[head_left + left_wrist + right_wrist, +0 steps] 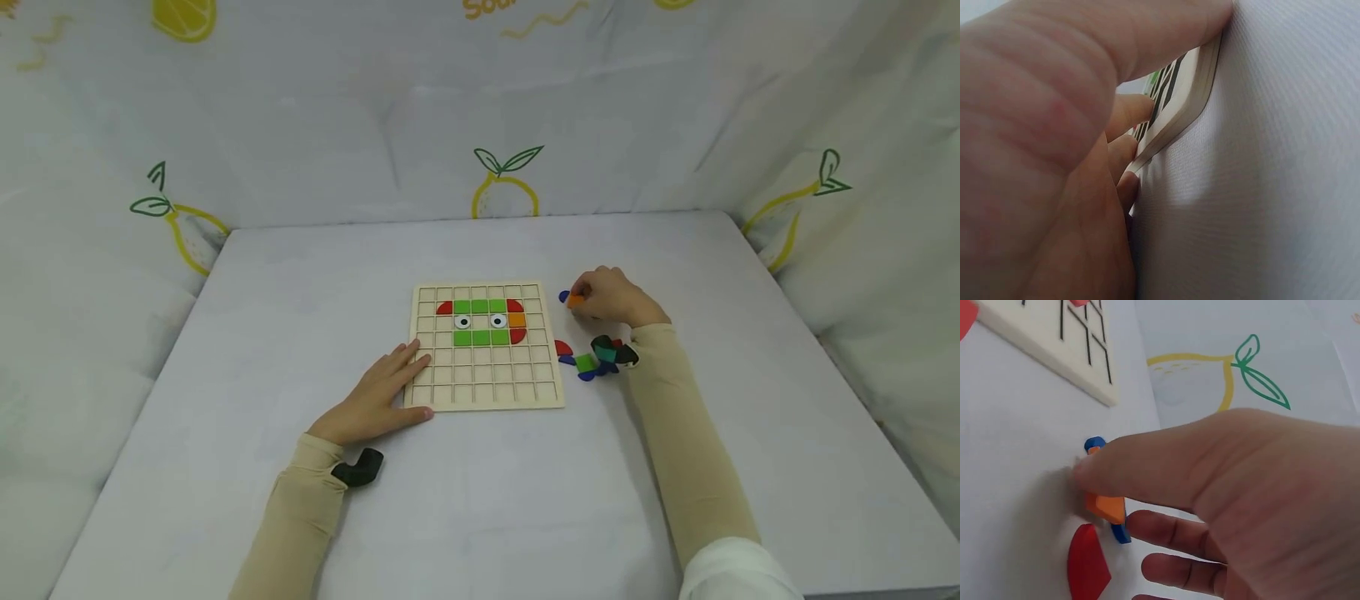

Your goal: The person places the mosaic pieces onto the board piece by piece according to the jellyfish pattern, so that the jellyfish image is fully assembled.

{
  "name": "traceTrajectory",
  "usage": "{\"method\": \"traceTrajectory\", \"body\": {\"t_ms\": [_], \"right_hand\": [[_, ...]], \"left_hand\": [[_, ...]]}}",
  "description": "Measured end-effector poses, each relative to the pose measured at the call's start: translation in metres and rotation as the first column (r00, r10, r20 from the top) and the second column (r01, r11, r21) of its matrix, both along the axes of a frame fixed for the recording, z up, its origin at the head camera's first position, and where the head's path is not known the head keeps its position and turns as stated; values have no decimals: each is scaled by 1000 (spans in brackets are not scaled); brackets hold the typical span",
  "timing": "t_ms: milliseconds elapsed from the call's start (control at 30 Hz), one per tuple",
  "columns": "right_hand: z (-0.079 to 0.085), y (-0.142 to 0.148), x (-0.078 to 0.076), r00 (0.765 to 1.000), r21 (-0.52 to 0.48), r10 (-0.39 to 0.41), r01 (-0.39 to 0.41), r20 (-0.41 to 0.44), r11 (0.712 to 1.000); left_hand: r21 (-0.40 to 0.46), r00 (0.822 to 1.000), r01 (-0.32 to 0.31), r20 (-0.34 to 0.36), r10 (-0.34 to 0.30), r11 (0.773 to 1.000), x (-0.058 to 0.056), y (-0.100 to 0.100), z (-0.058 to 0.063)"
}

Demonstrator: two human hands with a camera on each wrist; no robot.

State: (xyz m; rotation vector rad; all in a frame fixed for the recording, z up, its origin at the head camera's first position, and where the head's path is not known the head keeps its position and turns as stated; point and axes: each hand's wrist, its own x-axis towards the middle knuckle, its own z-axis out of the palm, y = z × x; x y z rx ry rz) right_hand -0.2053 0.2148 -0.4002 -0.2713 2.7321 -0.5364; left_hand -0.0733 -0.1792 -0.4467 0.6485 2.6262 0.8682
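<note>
A pale wooden grid board [486, 396] lies flat on the table. On it sit green square tiles [481, 337], red quarter-round tiles, an orange square and two round eye tiles [498, 321]. My left hand [371, 398] rests at the board's lower left, fingers spread over its edge and thumb along the near corner. Right of the board, my right hand [613, 297] pinches an orange tile [1108, 509] between thumb and fingers. Blue pieces [1094, 443] show just behind that tile, and a red quarter-round piece [1087, 562] lies close by on the cloth.
Several loose tiles, including a green one [586, 363] and a red one [563, 348], lie right of the board. My right wrist's black camera [618, 350] partly covers them. White cloth with lemon drawings [506, 187] hangs behind the white table [315, 275].
</note>
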Motion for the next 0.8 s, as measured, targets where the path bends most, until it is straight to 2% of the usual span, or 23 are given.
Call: {"method": "traceTrajectory", "body": {"t_ms": [233, 467, 667, 800], "right_hand": [[9, -9, 1, 1000, -125, 9, -7, 16, 992], [12, -30, 2, 995, -222, 47, -65, -83, 973], [11, -43, 1, 989, -257, 73, -104, -125, 961], [11, -49, 4, 989, -270, 72, -105, -129, 957]], "left_hand": [[-3, 1000, 21, 2, -21, 1000, -2, -1, 1], [-3, 1000, 21, 3, -21, 1000, -6, -3, -2], [-12, 1000, 16, 22, -15, 1000, -9, -2, -3], [-9, 1000, 6, 18, -6, 1000, -5, 1, -3]]}}
